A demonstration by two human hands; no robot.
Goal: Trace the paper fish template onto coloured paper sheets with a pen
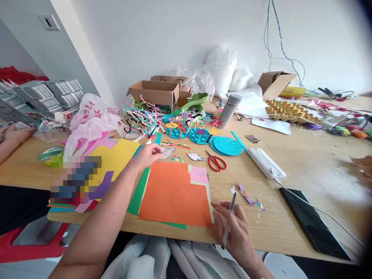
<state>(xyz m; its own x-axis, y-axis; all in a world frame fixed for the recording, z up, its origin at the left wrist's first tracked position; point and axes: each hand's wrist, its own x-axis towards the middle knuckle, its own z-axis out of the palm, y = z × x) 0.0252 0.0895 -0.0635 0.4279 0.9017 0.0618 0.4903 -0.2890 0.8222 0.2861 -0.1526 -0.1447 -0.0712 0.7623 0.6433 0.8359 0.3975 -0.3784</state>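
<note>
My left hand (pixel 148 154) reaches forward over the table and pinches a grey paper fish cutout (pixel 168 153). My right hand (pixel 234 228) rests at the table's near edge, fingers closed round a grey pen (pixel 229 219), its fingertips touching the corner of an orange paper sheet (pixel 174 193). The orange sheet lies on green and pale sheets, with a pink piece (pixel 199 174) at its upper right. Red-handled scissors (pixel 216 162) and a small white fish cutout (pixel 196 157) lie just beyond it.
Yellow and purple paper (pixel 116 159) lies to the left, with pipe cleaners (pixel 139 116), markers and turquoise round craft discs (pixel 226 146) behind. A steel bottle (pixel 229 110), cardboard boxes (pixel 157 93), a white power bank (pixel 266 162) and a dark tablet (pixel 312 223) stand right. Another person's hand (pixel 14 135) is far left.
</note>
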